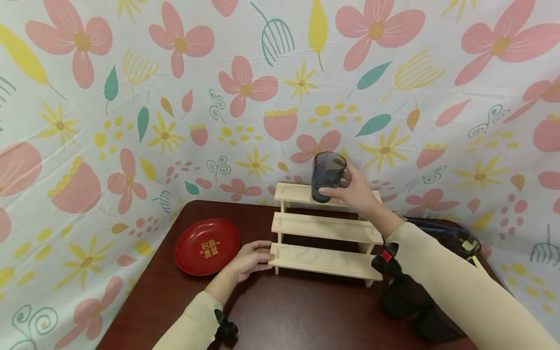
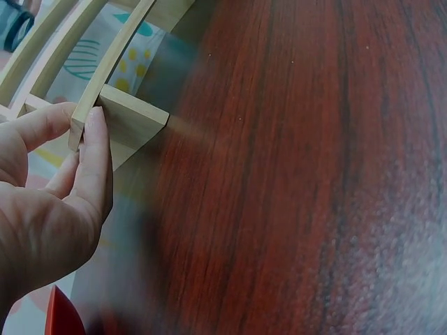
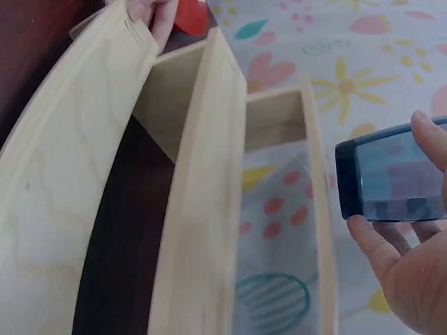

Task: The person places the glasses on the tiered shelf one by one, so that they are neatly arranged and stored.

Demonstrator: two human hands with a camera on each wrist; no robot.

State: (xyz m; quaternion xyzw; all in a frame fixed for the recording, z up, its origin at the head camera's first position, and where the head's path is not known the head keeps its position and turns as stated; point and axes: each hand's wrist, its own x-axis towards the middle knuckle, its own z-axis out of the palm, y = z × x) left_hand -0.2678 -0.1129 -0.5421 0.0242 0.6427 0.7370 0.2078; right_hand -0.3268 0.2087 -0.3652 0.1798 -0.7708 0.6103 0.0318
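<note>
A blue-grey see-through tumbler (image 1: 325, 170) is in my right hand (image 1: 356, 192), whose thumb and fingers curl round it. It is held at the top tier of a pale wooden three-step rack (image 1: 323, 255). In the right wrist view a gap shows between the tumbler's base (image 3: 348, 180) and the top board (image 3: 318, 202). My left hand (image 1: 253, 261) pinches the left end of the lowest board. The left wrist view shows thumb and fingers on either side of that board's end (image 2: 87, 115).
Left of the rack lies a red plate (image 1: 207, 245) with gold characters on the dark wood table (image 1: 306, 311). Behind is a flower-patterned cloth (image 1: 245, 116). Partly behind my right sleeve are a dark clear container (image 1: 464, 243) and black objects (image 1: 404, 299).
</note>
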